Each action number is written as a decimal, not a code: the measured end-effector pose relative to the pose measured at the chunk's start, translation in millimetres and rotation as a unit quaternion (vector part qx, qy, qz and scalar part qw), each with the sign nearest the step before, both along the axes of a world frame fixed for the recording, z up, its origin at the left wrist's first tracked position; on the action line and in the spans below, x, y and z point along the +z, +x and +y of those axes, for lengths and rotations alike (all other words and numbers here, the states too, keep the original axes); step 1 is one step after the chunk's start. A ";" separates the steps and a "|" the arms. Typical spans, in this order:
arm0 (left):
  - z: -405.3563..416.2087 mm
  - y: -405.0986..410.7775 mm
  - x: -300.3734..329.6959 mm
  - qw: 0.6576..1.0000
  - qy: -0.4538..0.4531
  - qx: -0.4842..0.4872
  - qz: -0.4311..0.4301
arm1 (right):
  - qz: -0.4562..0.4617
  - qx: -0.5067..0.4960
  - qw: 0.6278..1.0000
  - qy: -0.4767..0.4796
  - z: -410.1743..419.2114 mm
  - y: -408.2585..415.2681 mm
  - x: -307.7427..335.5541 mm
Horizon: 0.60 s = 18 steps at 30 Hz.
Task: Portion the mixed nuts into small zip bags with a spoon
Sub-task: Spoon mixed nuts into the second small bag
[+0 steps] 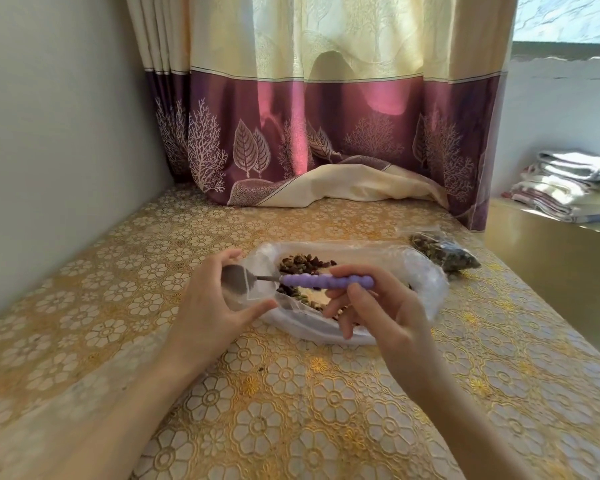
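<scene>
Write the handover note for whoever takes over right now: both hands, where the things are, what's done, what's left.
Left hand: grip on a small zip bag, held open.
Right hand: grip on the purple spoon, bowl inside that bag's mouth.
Mixed nuts lie in the big open plastic bag behind the hands.
Done: one filled bag sits far right on the table.
Left: fill this bag, seal it, portion the remaining nuts.

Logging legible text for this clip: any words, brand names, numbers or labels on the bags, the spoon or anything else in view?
None can be read.
Small clear zip bag in the left hand: no print shows.
Purple-handled metal spoon in the right hand: no marking shows.
Large clear plastic bag of mixed nuts: no label shows.
Filled small bag behind it: no label shows.
</scene>
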<state>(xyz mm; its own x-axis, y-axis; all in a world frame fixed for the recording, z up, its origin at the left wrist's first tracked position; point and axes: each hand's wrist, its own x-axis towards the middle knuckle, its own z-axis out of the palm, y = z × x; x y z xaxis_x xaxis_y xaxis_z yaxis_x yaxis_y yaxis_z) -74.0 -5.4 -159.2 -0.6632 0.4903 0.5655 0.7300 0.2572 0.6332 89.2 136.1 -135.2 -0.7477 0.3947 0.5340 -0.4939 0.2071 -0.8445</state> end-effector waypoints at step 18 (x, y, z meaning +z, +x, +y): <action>-2.4 3.0 0.6 0.999 -0.036 0.007 0.035 | -0.054 -0.350 0.935 0.033 44.0 3.9 -6.5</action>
<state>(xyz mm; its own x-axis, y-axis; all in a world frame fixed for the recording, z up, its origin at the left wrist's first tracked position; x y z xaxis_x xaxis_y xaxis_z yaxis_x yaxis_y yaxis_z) -70.9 -7.8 -158.6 -0.6304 0.5221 0.5744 0.7680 0.3119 0.5594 93.2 180.1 -141.6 -0.3686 0.7764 0.5112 -0.1308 0.5012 -0.8554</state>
